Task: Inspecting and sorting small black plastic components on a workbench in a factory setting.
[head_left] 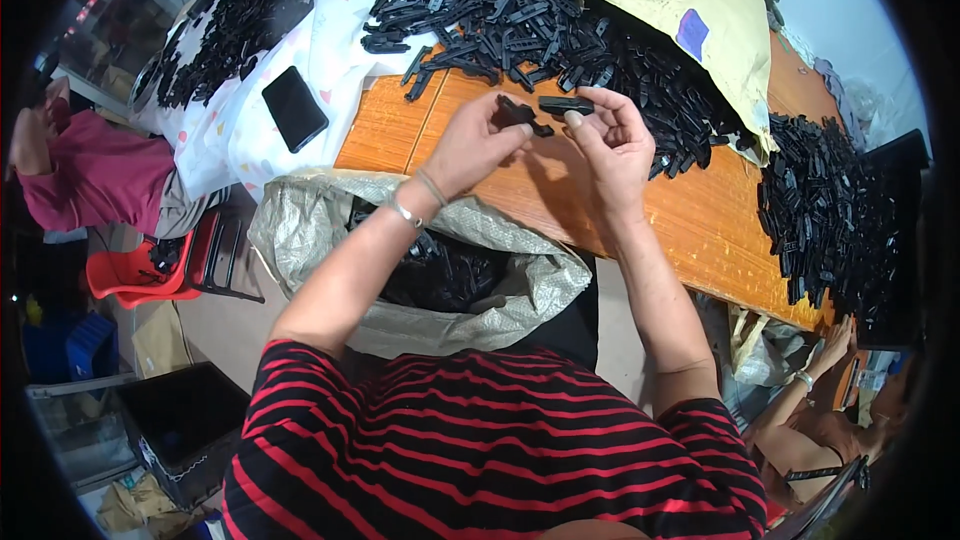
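Observation:
Above the wooden table's front part, my left hand pinches a small black plastic piece with a notched, uneven outline. Close beside it, my right hand grips a straighter black plastic piece between thumb and fingers. The two pieces are near each other, and whether they touch I cannot tell. Just beyond my hands lies a heap of similar long black plastic parts. Under my left forearm an open woven sack holds more black parts in its mouth.
A black phone rests on white patterned sheeting at left. A yellow paper sack lies across the heap. More black parts cover the table's right end, near a co-worker's hand. Someone in purple sits left, by a red chair.

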